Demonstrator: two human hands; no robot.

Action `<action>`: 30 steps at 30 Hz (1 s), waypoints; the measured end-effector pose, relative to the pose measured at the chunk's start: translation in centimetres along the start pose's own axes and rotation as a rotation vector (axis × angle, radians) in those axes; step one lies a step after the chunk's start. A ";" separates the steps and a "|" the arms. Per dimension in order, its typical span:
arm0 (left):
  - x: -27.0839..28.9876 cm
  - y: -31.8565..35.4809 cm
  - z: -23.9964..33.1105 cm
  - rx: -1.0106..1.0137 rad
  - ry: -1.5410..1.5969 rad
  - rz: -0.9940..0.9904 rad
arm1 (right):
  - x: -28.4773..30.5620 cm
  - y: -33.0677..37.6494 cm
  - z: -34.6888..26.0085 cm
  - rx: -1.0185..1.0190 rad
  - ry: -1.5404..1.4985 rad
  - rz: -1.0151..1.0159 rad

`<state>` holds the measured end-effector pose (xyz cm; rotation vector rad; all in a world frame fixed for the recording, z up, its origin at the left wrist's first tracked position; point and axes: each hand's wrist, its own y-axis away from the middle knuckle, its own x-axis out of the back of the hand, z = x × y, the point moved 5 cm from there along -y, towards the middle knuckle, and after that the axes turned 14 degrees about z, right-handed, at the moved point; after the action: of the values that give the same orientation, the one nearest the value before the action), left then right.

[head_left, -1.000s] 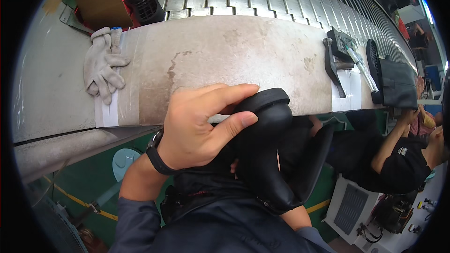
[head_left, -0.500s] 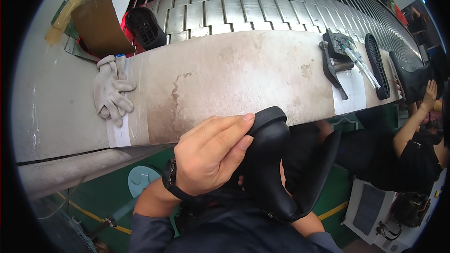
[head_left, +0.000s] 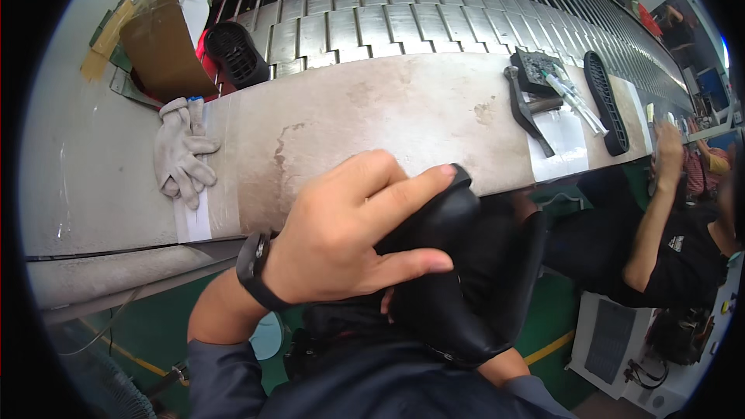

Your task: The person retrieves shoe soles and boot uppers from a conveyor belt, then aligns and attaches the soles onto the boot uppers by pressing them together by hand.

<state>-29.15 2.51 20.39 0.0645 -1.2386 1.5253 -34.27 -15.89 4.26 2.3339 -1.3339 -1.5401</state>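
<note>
Head view: I see my left hand (head_left: 341, 233) spread over a black moulded part (head_left: 458, 271), the fingers (head_left: 403, 190) curled across its upper end and the thumb pressed along its side, so the hand is closed round it. The part sits directly under those fingers and runs down and to the right of them, in front of my dark clothing. Of my right hand (head_left: 504, 365) only a sliver shows beneath the part's lower end; I cannot tell how its fingers stand. Just beyond the fingertips is the worn grey bench edge (head_left: 372, 109). Well to the left of the fingers lies a pair of white gloves (head_left: 182, 155). Far right of them rest a black tool (head_left: 528, 109) and a long black ribbed strip (head_left: 605, 101), where another person's hand (head_left: 667, 155) reaches up.
</note>
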 end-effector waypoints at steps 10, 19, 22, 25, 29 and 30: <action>-3.9 2.8 -0.9 0.565 0.714 0.107 | -1.3 3.3 -0.6 -0.231 0.050 -0.027; -5.0 3.7 -2.7 0.851 1.007 0.067 | -1.0 2.6 -0.4 -0.162 0.033 -0.114; -4.5 3.4 -2.0 0.797 0.786 0.059 | -0.5 2.7 0.1 -0.198 0.002 -0.036; -3.8 2.2 -2.2 0.608 0.585 0.010 | -0.5 3.5 0.6 -0.254 -0.014 0.094; -3.8 2.6 -3.8 0.670 0.742 -0.078 | 2.3 3.8 2.1 -0.264 0.006 0.022; -3.7 2.8 -4.3 0.676 0.736 -0.079 | 2.8 3.8 2.5 -0.238 0.000 -0.051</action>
<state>-27.41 3.48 14.37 -0.0096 -0.1209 1.6229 -38.23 -19.19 2.65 2.2374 -1.0331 -1.6125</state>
